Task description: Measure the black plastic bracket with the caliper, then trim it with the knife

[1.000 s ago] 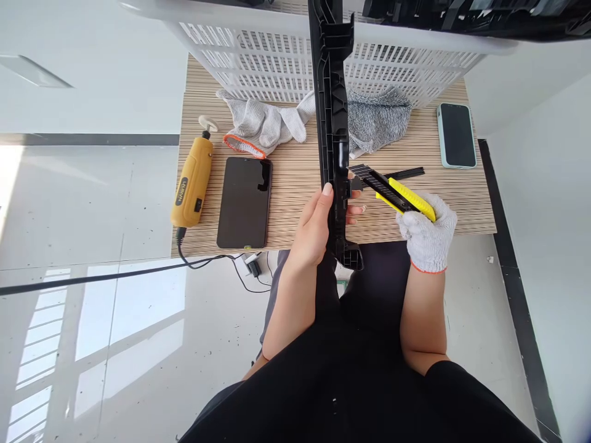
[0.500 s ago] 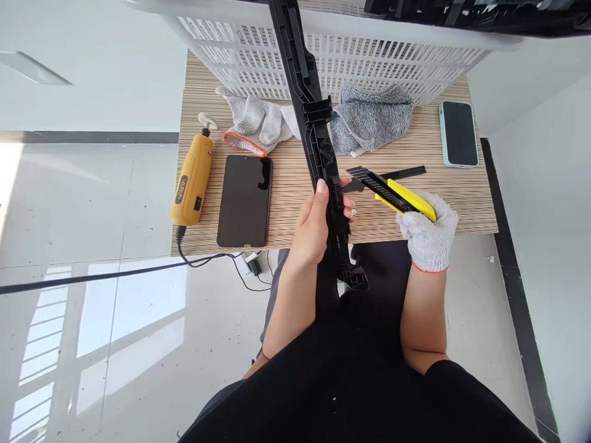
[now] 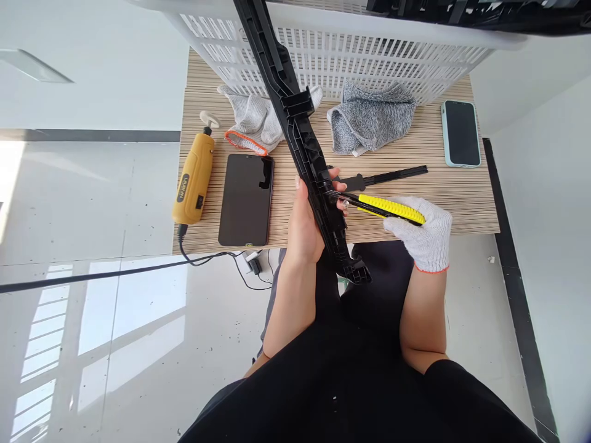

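Note:
A long black ribbed plastic part (image 3: 300, 126) slants across the table, its upper end in front of the basket and its lower end above my lap. Bare of any glove, my left hand (image 3: 307, 224) is closed around its lower half, fingers showing on the right side. My right hand (image 3: 422, 231) wears a white knit glove and grips a yellow and black utility knife (image 3: 390, 207). The knife's blade end reaches the right edge of the part by my left fingertips; whether it touches I cannot tell. Just behind lies a flat black strip-like tool (image 3: 383, 179).
A white slotted basket (image 3: 351, 58) stands at the back, with black parts (image 3: 484, 18) above its rim. White gloves (image 3: 252, 120), a grey cloth (image 3: 376, 120), a dark tablet (image 3: 246, 200), a phone (image 3: 462, 133) and a yellow corded rotary tool (image 3: 194, 178) lie on the table.
My right hand has brought the utility knife left, up to the black part. The part's upper end has tilted further left, and my left hand has turned with it.

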Demonstrator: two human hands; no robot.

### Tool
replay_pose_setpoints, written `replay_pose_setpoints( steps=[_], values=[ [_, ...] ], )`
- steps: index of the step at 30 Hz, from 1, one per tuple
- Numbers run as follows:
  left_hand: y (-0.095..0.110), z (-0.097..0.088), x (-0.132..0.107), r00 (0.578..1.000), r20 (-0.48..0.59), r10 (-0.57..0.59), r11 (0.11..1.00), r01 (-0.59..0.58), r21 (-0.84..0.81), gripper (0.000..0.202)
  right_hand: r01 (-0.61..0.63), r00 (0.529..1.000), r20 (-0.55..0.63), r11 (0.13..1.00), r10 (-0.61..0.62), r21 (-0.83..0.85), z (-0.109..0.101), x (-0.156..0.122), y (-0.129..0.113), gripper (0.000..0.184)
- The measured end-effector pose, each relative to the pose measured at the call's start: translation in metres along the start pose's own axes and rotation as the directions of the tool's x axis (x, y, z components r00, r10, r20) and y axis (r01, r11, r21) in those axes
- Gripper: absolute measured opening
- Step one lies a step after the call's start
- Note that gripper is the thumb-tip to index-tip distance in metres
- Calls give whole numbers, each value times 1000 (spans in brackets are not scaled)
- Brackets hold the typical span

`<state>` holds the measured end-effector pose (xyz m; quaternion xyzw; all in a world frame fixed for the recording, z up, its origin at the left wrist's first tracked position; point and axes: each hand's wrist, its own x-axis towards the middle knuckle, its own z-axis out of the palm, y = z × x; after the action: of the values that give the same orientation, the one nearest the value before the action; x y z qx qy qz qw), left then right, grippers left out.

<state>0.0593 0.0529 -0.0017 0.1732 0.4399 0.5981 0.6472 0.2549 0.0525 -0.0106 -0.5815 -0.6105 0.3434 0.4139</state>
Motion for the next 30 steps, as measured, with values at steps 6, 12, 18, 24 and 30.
replay_pose_setpoints(
  steps=[6, 12, 18, 24, 30],
  values=[
    [-1, 1, -1, 1000, 10, 1, 1000, -1, 0, 54, -25, 999, -27, 999, 26, 42, 6, 0, -2, 29],
    [0, 2, -1, 1000, -8, -19, 1000, 19, 12, 53, -25, 1000, -18, 999, 26, 46, 4, 1, -2, 31],
    [0, 0, 0, 1000, 2, -25, 998, 25, 60, 55, -27, 1000, -15, 999, 27, 44, 3, 0, -1, 32],
    [-4, -2, 0, 999, 29, 26, 996, -29, 83, 50, -28, 999, -40, 998, 30, 54, 5, 0, -2, 31],
    [-9, -3, -3, 995, 79, 66, 988, -76, 133, 41, -36, 992, -115, 999, 40, 40, 9, 1, -5, 26]
  ],
)
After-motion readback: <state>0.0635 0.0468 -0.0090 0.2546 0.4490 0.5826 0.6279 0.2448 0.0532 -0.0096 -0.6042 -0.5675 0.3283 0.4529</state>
